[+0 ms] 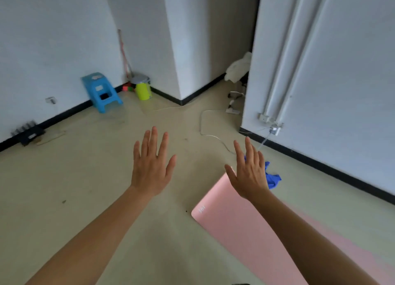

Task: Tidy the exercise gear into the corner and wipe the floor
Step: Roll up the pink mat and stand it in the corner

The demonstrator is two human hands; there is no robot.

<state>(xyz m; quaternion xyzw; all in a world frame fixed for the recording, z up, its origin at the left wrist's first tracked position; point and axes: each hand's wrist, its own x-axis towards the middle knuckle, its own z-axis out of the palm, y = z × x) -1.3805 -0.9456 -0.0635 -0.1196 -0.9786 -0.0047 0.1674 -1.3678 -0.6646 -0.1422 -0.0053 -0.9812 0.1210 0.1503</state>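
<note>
Pink mat (245, 231) lies flat on the pale floor (85, 177) at 4 o'clock, its long axis running 4 to 10 o'clock. Left hand (150, 169) and right hand (250, 175) hover spread, holding nothing; blue stool (102, 92) at 11 o'clock.

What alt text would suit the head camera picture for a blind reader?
A person's left hand and right hand, both open and empty, stretch out above a pale floor. A pink mat lies flat at lower right, a crumpled blue cloth at its far end. A blue stool stands farther back.
</note>
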